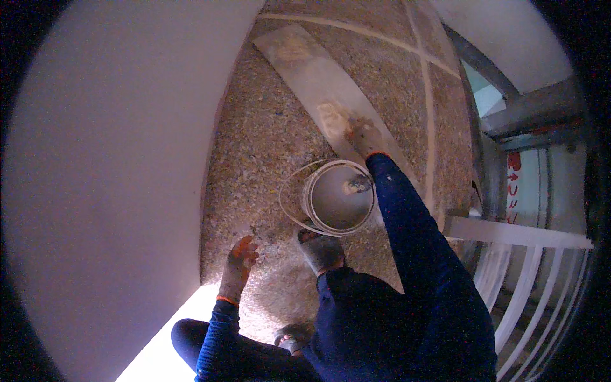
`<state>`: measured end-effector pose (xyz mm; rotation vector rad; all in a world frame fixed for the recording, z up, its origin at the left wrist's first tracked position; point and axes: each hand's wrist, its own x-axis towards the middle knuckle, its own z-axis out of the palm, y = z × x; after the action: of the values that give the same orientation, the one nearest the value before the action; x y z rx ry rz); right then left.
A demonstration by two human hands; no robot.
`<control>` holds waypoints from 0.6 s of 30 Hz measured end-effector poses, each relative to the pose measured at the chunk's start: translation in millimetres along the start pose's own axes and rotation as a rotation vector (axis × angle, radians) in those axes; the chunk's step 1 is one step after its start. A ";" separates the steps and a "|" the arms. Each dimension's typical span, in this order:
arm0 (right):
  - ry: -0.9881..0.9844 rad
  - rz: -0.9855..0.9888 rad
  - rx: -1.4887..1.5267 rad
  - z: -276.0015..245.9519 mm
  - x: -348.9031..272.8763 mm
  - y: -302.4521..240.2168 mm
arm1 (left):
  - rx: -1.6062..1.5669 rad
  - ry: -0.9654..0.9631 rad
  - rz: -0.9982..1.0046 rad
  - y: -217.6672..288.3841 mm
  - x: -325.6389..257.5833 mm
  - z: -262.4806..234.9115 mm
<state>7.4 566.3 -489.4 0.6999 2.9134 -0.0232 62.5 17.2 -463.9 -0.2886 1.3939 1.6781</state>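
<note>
A long pale board (347, 79) lies slantwise on the floor, with a heap of cream-coloured powder (332, 118) on its near half. My right hand (368, 136), in a stained glove with an orange cuff, reaches down to the board right beside this heap. Its fingers are too blurred to make out. Just below stands a white bucket (337, 219), its wire handle swung out to the left; inside are a greyish surface and a small dark-and-pale lump (358, 184). My left hand (240, 262), gloved likewise, hovers over the floor near the wall, fingers loosely bent and apart, holding nothing.
A plain pale wall (114, 165) rises along the left. The speckled floor (254, 127) has pale strips across it. White railing bars (522, 293) and a window frame (528, 121) stand at the right. My shoe (321, 251) is close against the bucket; bright light falls at lower left.
</note>
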 end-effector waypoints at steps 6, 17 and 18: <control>-0.164 0.145 0.590 -57.0 -28.9 14.2 | 0.195 0.062 0.055 -10.3 -13.0 -11.4; 0.049 0.066 0.461 10.6 -26.4 32.1 | 0.471 -0.042 0.206 -13.2 -6.6 6.4; 0.078 0.079 0.285 23.7 -18.7 40.7 | 0.642 -0.013 0.261 -13.3 -7.8 5.1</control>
<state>45.6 593.1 -509.3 0.8754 2.9854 -0.4191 78.6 17.3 -465.8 0.2788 1.9327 1.3290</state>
